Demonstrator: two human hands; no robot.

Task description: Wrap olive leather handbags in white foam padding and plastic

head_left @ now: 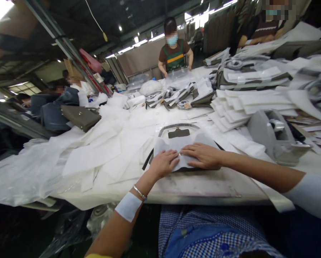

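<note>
A dark handbag [178, 133] lies flat before me at the table's front, its wrapped handle arching at the far side. White wrapping paper [165, 145] covers most of the bag. My left hand [164, 163] rests on the paper's left part, fingers stretched out. On the right part lies my right hand [203, 154], flat with its fingers extended towards the left one. Both hands press on the paper, the fingertips of the two close together. Most of the bag's body is hidden under paper and hands.
Loose white sheets [95, 154] spread over the table's left. A grey tape dispenser [268, 136] stands on the right, near stacked white foam sheets [238, 107]. Several wrapped bags [182, 96] lie beyond. Finished bags [81, 116] sit at left. A masked co-worker [175, 53] stands across the table.
</note>
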